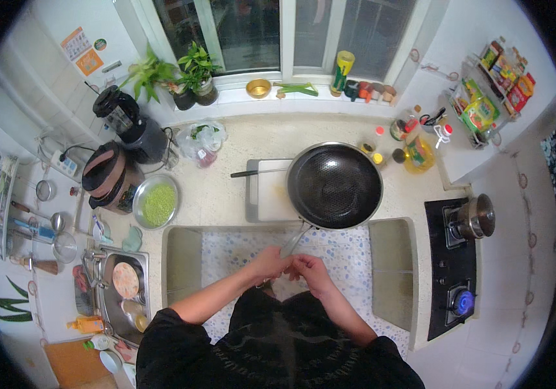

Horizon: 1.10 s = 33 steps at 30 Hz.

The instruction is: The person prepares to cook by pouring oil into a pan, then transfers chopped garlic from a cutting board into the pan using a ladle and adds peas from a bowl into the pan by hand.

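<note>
A black honeycomb-patterned wok (pixel 334 185) rests on the counter, partly over a white cutting board (pixel 273 194) with a grey edge. Its metal handle (pixel 296 240) points toward me, and my left hand (pixel 274 263) is closed around the end of it. Close beside, my right hand (pixel 310 273) has its fingers curled near the left one; whether it touches the handle or pinches something small cannot be told. A knife (pixel 245 173) with a black handle lies across the board, its far end hidden by the wok.
A lit burner (pixel 463 302) burns blue at the right, below a steel pot (pixel 476 217) on the other burner. Oil bottles (pixel 419 154) stand back right. A bowl of green beans or peas (pixel 155 202) and a sink (pixel 145 272) are at the left.
</note>
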Each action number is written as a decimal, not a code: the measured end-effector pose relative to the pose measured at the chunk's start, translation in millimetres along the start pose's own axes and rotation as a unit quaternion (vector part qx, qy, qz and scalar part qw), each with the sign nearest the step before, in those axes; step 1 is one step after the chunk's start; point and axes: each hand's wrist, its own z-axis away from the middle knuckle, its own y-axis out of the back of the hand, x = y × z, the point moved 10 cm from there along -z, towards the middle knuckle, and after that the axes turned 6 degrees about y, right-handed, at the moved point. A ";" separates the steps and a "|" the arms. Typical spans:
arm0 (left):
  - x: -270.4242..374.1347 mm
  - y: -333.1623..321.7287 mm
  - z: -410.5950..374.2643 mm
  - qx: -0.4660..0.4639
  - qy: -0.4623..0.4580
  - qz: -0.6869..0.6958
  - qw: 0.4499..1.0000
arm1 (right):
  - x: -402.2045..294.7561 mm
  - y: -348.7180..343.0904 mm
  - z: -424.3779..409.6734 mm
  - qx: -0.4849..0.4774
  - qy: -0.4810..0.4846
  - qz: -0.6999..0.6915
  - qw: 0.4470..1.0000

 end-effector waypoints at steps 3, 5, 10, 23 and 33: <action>-1.2 51.2 -9.9 0.018 -0.001 -0.068 0.997 | 0.6 -26.6 -36.5 0.006 0.002 0.001 1.000; 19.4 75.9 -0.2 0.002 -0.009 -0.039 0.999 | -0.3 -40.8 -61.6 0.011 0.002 -0.001 1.000; 37.2 136.4 -14.3 -0.019 -0.002 0.029 0.999 | -10.2 -66.5 -119.7 0.024 0.008 -0.018 1.000; 81.7 268.0 -43.4 0.036 0.039 0.071 0.996 | -27.2 6.8 -308.1 0.078 -0.048 0.041 0.995; 82.8 384.9 -10.6 0.159 0.071 0.026 0.984 | -96.0 88.4 -569.5 0.146 0.073 -0.054 0.985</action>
